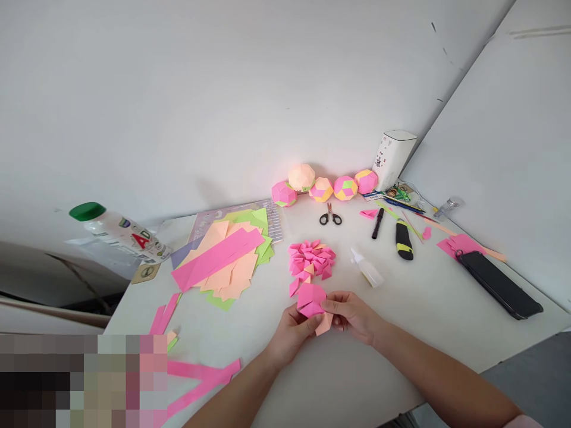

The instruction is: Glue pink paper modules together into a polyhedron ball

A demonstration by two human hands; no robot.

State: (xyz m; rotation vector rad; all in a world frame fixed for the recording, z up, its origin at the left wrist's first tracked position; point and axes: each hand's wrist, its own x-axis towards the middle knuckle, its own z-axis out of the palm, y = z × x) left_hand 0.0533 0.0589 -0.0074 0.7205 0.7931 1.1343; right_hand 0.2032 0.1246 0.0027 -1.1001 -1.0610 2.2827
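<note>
My left hand [292,334] and my right hand [352,315] meet over the near middle of the white table [401,333]. Both pinch a small folded paper assembly [312,303] of pink and peach pieces, held just above the tabletop. My fingers are curled round it, the right thumb pressing on the pink fold. Right behind it lies a pile of folded pink paper units [311,259].
A stack of pink, peach and green paper sheets [227,258] lies to the left, pink strips [200,380] nearer. A glue bottle [366,268], scissors [331,217], a marker [404,240], a phone [499,284], several paper balls [321,187] and a plastic bottle [120,230] ring the area.
</note>
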